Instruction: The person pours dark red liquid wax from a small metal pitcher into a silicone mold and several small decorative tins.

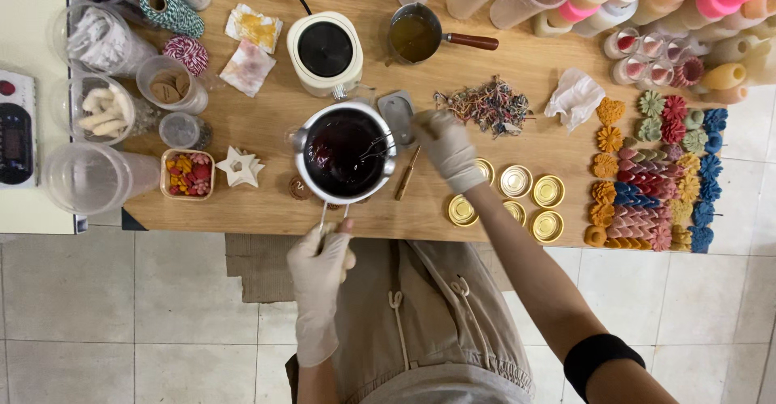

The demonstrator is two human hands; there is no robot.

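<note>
A metal pot (343, 153) of dark red liquid stands on the wooden table (267, 113). My left hand (319, 262), in a white glove, grips the pot's handle at the table's front edge. My right hand (444, 145), also gloved, holds metal tweezers (380, 147) whose tips dip into the liquid at the pot's right side. A wooden stick (406, 173) lies just right of the pot. Several round gold tins (517, 195) sit under and to the right of my right forearm.
Behind the pot are a small cream hot plate (325, 50), a saucepan of amber liquid (416, 36) and a pile of dried petals (489, 105). Coloured flower-shaped pieces (659, 169) fill the right side. Jars, twine spools and plastic cups (105, 44) crowd the left.
</note>
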